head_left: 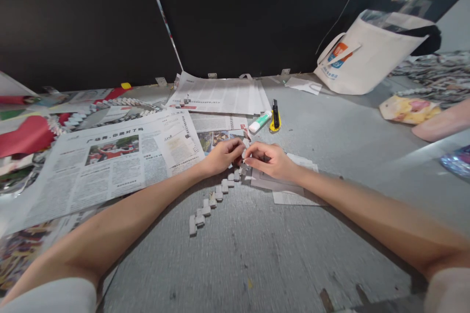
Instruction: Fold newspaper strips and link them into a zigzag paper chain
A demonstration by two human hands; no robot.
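A zigzag chain of folded newspaper strips [213,200] lies slantwise on the grey tabletop, its upper end rising into my fingers. My left hand [223,157] is closed around that end, with thumb and forefinger pinched together. From the other side my right hand [272,161] pinches at the same end, where a small white bit of paper shows at the fingertips. The two hands almost touch, and the fingers hide the exact fold. Under and beside my right forearm are loose paper pieces [293,198]. A glue stick [260,122] and a yellow-black utility knife [275,116] lie just beyond my hands.
Newspaper sheets [117,166] spread at left, with a stack of printed paper [220,94] by the dark panel [249,19]. Another folded chain [79,118] and red paper [25,136] lie far left. A white tote bag [370,54] stands right, near another person's bare limb [444,120].
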